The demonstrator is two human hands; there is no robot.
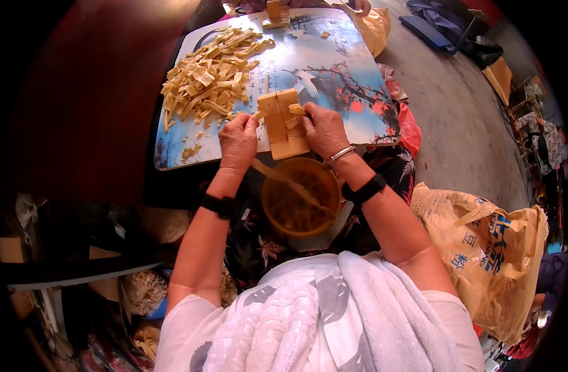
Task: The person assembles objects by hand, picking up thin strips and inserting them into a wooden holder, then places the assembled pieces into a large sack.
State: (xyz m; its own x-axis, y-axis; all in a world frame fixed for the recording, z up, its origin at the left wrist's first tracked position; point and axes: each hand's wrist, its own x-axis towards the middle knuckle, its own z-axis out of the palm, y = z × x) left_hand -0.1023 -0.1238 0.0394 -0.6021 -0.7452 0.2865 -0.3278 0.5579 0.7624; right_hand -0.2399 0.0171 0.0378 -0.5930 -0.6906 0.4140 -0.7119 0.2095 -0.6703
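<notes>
A pale wooden block (276, 130) with a dark slit down its middle rests on the near edge of the painted tabletop (343, 46). My left hand (239, 141) is closed at its left side, with a pale yellow strip (258, 115) at the fingertips. On the block's right side my right hand (325, 130) pinches a crumpled yellow piece (296, 109); another flat piece lies on the block beside its fingers. Below the block, between my knees, stands a round amber tub (271, 220) with blurred bits inside and a pale strip across its opening.
A heap of dry yellow strips (209, 77) covers the table's left part. At the far edge are another wooden block (275, 18) and another person's hand (362, 6). A large tan sack (476, 254) stands at my right, and a blue folding seat (425, 32) lies farther off.
</notes>
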